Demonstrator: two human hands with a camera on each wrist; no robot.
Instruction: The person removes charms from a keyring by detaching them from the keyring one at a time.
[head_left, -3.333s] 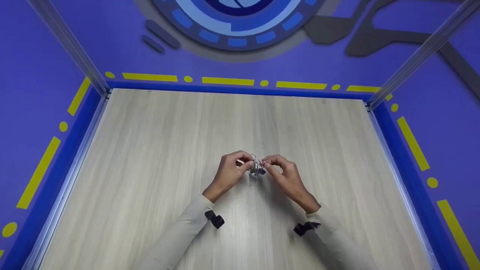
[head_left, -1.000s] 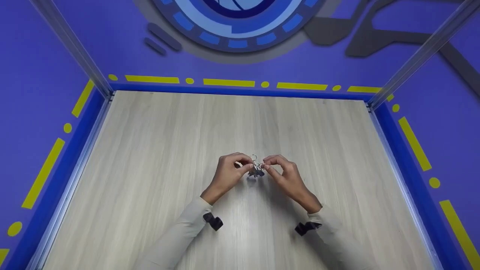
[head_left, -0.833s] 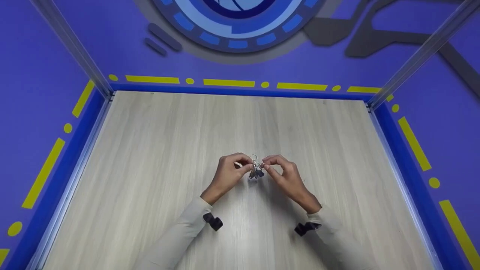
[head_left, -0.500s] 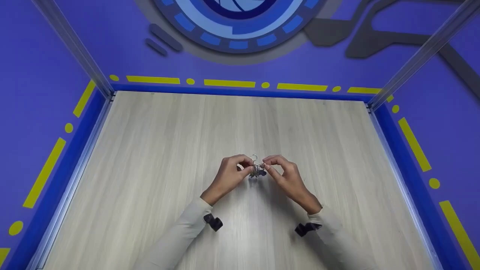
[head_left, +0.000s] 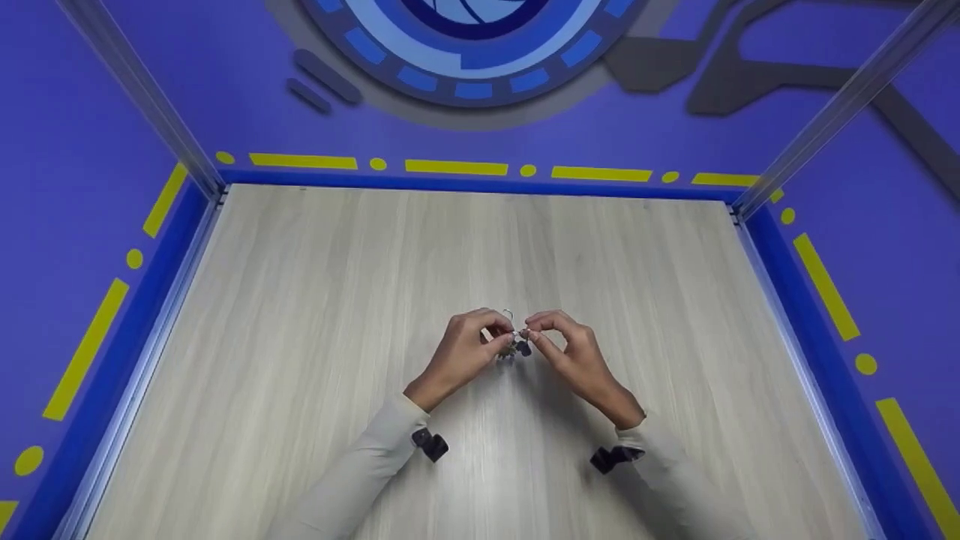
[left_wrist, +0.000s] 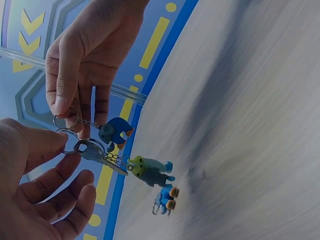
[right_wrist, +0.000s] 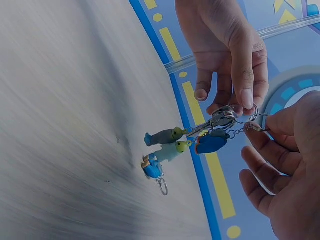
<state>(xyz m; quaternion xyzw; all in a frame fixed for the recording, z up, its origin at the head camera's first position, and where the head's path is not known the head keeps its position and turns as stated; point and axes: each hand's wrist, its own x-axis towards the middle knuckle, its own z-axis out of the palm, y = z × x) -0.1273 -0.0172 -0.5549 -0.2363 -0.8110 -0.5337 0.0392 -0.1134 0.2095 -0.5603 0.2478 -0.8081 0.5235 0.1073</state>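
Note:
In the head view my left hand and right hand meet over the middle of the table, thumb and fingers pinching keychain parts. My left hand holds a bunch of metal split rings with a key. My right hand pinches a split ring, whose short chain leads to a blue figure charm. The two sets of rings lie against each other between my fingertips. Below dangle two green-headed figure charms and a blue charm with orange feet, which has its own small ring.
The wood-grain table stretches under both hands. Purple-blue panels with yellow dashes wall it at the back and both sides, with metal posts at the corners. Black wrist cameras sit on the sleeves.
My left hand has shifted slightly right, bringing its fingertips closer to my right hand's. The right hand stays about in place, and the charms beneath have swung a little.

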